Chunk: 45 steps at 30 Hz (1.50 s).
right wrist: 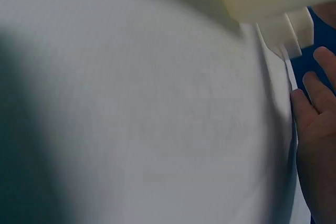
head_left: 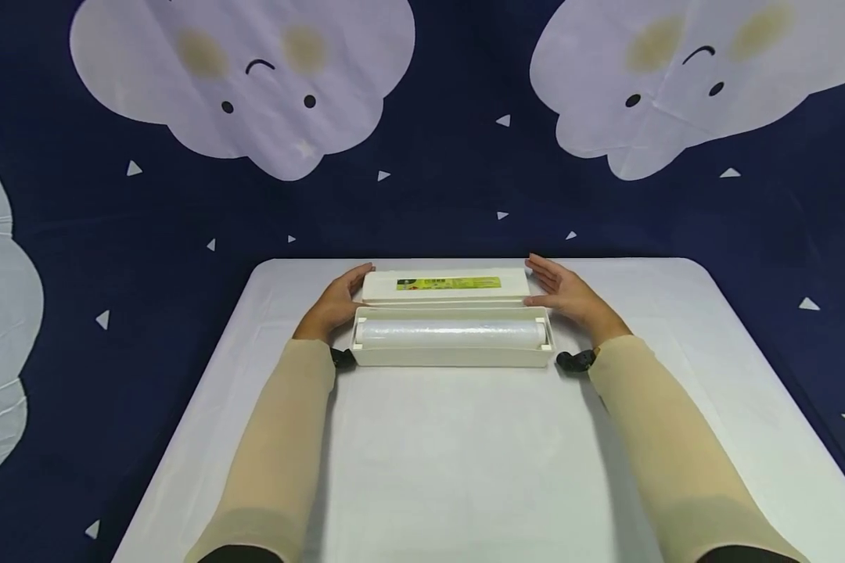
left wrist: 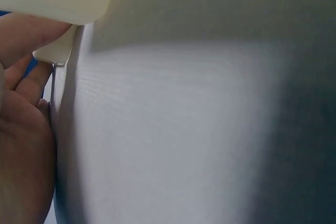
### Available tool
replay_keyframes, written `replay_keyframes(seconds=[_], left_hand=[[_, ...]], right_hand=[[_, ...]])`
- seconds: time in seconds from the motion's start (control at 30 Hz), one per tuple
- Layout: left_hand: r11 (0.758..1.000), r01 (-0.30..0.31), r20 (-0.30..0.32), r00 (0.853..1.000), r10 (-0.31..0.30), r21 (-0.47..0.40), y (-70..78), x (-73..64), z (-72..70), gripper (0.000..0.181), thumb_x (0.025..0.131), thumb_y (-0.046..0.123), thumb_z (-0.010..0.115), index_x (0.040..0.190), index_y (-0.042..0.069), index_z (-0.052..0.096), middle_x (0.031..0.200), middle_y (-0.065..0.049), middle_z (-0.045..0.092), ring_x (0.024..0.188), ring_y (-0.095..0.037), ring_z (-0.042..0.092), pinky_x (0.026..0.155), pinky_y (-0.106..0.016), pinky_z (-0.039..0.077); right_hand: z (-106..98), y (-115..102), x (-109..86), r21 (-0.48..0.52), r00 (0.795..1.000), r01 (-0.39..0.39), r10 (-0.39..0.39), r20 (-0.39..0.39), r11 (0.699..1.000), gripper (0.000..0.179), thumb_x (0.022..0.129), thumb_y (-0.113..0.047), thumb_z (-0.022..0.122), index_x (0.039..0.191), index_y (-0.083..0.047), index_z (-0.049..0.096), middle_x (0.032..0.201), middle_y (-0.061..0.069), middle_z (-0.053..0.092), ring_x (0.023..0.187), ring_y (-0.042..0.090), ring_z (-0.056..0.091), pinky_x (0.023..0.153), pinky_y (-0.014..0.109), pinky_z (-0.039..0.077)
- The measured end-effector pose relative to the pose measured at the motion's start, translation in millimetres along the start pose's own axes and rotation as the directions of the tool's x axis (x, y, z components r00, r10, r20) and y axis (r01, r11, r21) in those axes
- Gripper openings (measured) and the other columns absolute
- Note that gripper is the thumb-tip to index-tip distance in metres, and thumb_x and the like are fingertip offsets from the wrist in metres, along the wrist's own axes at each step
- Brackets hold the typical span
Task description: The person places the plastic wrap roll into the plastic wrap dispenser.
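A long white plastic-wrap dispenser box lies on the white table with its top off. Inside it rests a roll of clear plastic wrap. Right behind the box is its long white lid, bearing a green and yellow label. My left hand is at the lid's left end, thumb on the near side and fingers by the far corner. At the other end, my right hand holds its fingers extended and spread, with the thumb near the lid's corner. Both wrist views show the hands only at their edges.
The white tabletop ends just behind the lid. Beyond it spreads a dark blue cloth with white clouds and small triangles. A black wrist device sits under the right wrist, another under the left, beside the box.
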<state>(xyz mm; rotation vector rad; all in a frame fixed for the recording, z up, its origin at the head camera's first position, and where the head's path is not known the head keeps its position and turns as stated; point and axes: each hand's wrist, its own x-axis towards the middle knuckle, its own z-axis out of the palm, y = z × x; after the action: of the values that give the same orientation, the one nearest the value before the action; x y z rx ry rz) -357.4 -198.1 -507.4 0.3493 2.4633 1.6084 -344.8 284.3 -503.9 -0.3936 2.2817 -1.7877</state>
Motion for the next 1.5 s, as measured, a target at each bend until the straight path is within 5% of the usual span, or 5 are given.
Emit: replay_keyframes(seconds=[0.2,0.43,0.7,1.5], left_hand=[[1.0,0.001,0.005,1.0,-0.001,-0.002,5.7,7.8,8.7,0.104,0.078,-0.003,0.092,0.165,0.012,0.037,0.164,-0.006,0.041,0.154,-0.022,0.03,0.124,-0.039,0.019],[1.0,-0.003,0.001,1.0,0.003,0.018,6.6,5.4,8.4,0.101,0.079,-0.008,0.089,0.164,0.009,0.037,0.164,-0.008,0.041,0.154,-0.024,0.03,0.124,-0.038,0.019],[1.0,0.016,0.015,1.0,-0.016,0.016,5.5,2.3,8.4,0.101,0.08,-0.01,0.088,0.165,0.009,0.036,0.165,-0.007,0.04,0.154,-0.023,0.029,0.124,-0.036,0.02],[0.999,-0.023,0.026,0.999,0.022,0.025,15.0,-3.6,-3.2,0.102,0.08,-0.004,0.09,0.165,0.006,0.035,0.166,-0.007,0.037,0.154,-0.022,0.027,0.124,-0.035,0.021]], right_hand=[[1,4,-0.3,-0.102,1.0,-0.027,0.026,-0.008,0.994,0.105,0.085,0.007,0.084,0.167,-0.002,0.02,0.172,0.013,0.021,0.158,0.029,0.014,0.125,0.042,0.013],[13,-25,-7.3,-0.161,0.999,-0.038,0.044,0.032,0.986,0.101,0.086,0.004,0.084,0.164,0.008,0.02,0.169,0.025,0.019,0.157,0.037,0.012,0.125,0.049,0.011],[10,6,4.3,-0.235,0.997,-0.071,0.07,-0.013,0.969,0.102,0.087,-0.003,0.087,0.168,-0.006,0.024,0.17,0.014,0.027,0.157,0.03,0.018,0.125,0.046,0.013],[12,-31,-4.6,-0.193,1.0,0.027,-0.025,0.015,0.981,0.096,0.088,0.006,0.083,0.163,0.008,0.023,0.165,0.028,0.03,0.155,0.042,0.02,0.125,0.05,0.014]])
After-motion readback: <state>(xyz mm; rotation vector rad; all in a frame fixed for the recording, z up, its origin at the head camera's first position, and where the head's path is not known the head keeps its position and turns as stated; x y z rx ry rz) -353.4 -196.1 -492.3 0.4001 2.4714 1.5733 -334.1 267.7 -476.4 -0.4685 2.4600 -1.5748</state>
